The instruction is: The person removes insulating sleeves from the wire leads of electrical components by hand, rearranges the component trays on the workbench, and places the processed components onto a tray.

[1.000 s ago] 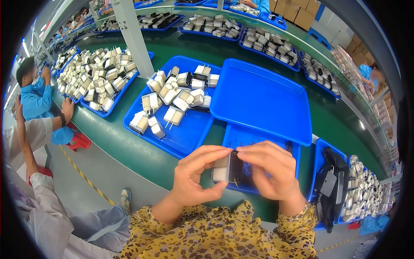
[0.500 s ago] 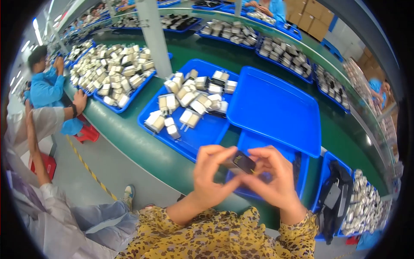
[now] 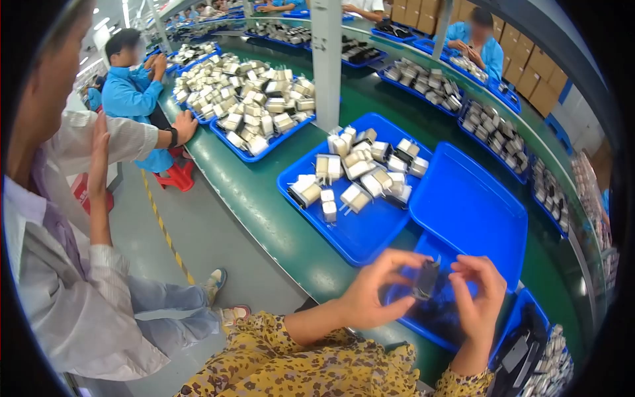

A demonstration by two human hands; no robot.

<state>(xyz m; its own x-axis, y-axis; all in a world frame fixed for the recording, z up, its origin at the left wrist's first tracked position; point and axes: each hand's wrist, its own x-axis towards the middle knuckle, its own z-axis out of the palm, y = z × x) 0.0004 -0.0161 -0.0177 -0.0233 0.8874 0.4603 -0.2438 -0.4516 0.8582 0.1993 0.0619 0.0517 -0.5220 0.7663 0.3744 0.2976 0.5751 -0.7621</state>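
Observation:
My left hand point(image 3: 372, 291) pinches a small dark plug adapter point(image 3: 426, 279) between thumb and fingers, its thin pins pointing up. To its right, my right hand point(image 3: 479, 298) is held up with thumb and fingers apart and nothing visible between them. Below both hands is a blue tray point(image 3: 428, 246) with dark pieces in it, partly hidden and blurred. An upturned-edge blue tray point(image 3: 473, 198) lies across its far end. Left of these, another blue tray point(image 3: 357, 238) holds several white plug adapters point(image 3: 356, 197), some with pins showing.
A heaped tray of white adapters point(image 3: 254, 99) stands farther left by a grey post point(image 3: 327, 66). At right is a tray with a black bundle point(image 3: 522, 351). A person in a light shirt point(image 3: 86, 264) stands close at left, a hand point(image 3: 185, 124) on the green bench point(image 3: 231, 198).
The view has swung left, so the bench things sit farther right. My right hand has come away from the adapter, which now stays in my left hand, turned with pins up.

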